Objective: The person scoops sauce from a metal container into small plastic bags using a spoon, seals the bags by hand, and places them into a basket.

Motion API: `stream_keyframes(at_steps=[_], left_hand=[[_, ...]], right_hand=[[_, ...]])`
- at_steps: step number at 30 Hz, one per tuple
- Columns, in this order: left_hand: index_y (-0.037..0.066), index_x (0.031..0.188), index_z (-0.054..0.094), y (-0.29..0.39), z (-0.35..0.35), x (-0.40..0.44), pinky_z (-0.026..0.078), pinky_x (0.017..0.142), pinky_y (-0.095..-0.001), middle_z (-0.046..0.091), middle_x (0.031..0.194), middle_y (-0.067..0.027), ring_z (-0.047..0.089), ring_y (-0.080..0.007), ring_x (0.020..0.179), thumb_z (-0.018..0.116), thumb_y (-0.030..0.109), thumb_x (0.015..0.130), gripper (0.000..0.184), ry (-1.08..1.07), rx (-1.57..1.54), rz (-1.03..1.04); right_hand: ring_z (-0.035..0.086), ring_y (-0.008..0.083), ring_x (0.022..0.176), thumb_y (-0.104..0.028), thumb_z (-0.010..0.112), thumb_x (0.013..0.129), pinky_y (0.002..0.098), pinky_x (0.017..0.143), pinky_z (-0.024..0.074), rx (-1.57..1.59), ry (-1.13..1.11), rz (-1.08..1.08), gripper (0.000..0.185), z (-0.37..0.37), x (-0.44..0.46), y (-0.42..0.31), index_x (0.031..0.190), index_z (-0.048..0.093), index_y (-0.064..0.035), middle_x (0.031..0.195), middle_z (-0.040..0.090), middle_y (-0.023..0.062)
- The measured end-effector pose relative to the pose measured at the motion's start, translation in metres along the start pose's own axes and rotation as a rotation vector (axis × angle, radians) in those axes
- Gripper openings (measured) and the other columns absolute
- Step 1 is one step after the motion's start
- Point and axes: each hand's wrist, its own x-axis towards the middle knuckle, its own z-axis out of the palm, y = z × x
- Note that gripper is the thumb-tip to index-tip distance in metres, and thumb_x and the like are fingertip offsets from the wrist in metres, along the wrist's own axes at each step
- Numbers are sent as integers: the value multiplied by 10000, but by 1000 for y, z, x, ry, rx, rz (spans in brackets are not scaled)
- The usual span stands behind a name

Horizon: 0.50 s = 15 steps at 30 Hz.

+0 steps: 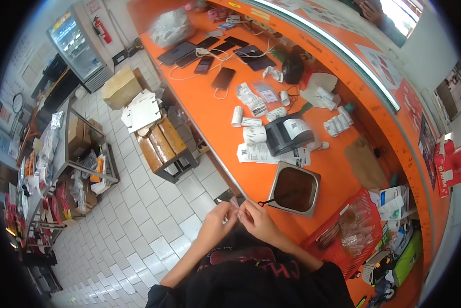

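In front of my chest, my left hand (pixel 219 219) and my right hand (pixel 257 219) are close together, fingers pinched. Between them is a small piece of clear plastic, apparently a little bag (pixel 234 201), mostly covered by the fingers. Just right of my right hand, a square steel pan (pixel 316 197) of dark brown sauce (pixel 297 187) sits on the orange counter. A dark-handled utensil (pixel 271 201) rests in it, its handle end over the near rim. Further right, a red plastic basket (pixel 351 256) holds several clear packets (pixel 361 226), some with dark contents.
On the orange counter (pixel 189 95) stand a black receipt printer (pixel 287 138), curled receipts (pixel 253 134), several phones (pixel 223 78) with cables, and a filled plastic bag (pixel 170 28). A bench with stacked cardboard (pixel 141 112) stands on the tiled floor at left. Boxes (pixel 392 203) lie beyond the basket.
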Motion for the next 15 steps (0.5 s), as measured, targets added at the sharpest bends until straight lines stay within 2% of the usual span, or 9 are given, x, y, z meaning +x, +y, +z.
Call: stream_keyframes(at_steps=[1,3,4,7,10,11,13,14,15], left_hand=[[5,788,538,-2,2,-3,454,579,-334,548,704,-123,571,-265,639,623,64,773,105,7,6,-7],[3,730,522,-10,5,-9,445,569,-331,547,695,-114,575,-244,631,625,44,746,112,148,307,245],[7,704,499,-12,6,-14,450,570,-336,536,690,-112,573,-241,637,628,39,714,134,193,351,197],[12,710,515,-9,4,-22,448,562,-335,543,710,-111,573,-237,650,630,43,722,120,162,290,5],[8,718,513,4,-2,-22,453,577,-334,552,721,-110,579,-240,677,648,56,724,143,138,185,-120],[8,718,513,6,-6,-21,453,577,-334,552,721,-110,579,-240,677,648,56,724,143,138,186,-120],[13,871,554,8,-15,-20,467,701,-345,573,860,-126,583,-265,818,685,79,709,219,99,138,20],[13,871,554,12,-21,-17,467,701,-345,573,860,-126,583,-265,818,685,79,709,219,96,137,22],[19,981,540,16,-27,-15,450,773,-361,558,968,-132,559,-282,906,701,90,694,337,99,201,161]], right_hand=[[540,166,611,-22,552,833,286,530,427,-143,40,-31,72,6,-2,4,820,487,7,728,497,77],[510,296,609,-8,564,786,373,533,420,-432,127,-96,125,16,-5,9,806,440,-12,757,436,108],[509,323,649,3,562,765,400,561,419,-429,133,-84,147,14,-5,9,828,430,-8,787,441,113],[505,280,660,46,539,760,371,594,421,-307,72,-57,119,7,0,-1,784,426,18,785,432,129],[559,281,799,60,533,774,356,676,452,-326,41,-154,107,11,2,-1,869,489,38,942,495,151],[571,275,844,58,534,781,347,701,462,-360,15,-238,138,12,2,1,917,518,42,1002,510,155],[574,272,880,46,545,785,333,727,469,-319,-23,-226,190,12,4,4,974,536,32,1054,511,149],[576,269,917,34,556,788,319,752,475,-279,-59,-215,242,11,6,4,1030,555,22,1106,511,143],[576,269,917,34,556,788,319,752,475,-279,-56,-213,242,11,7,0,1030,555,22,1106,511,143]])
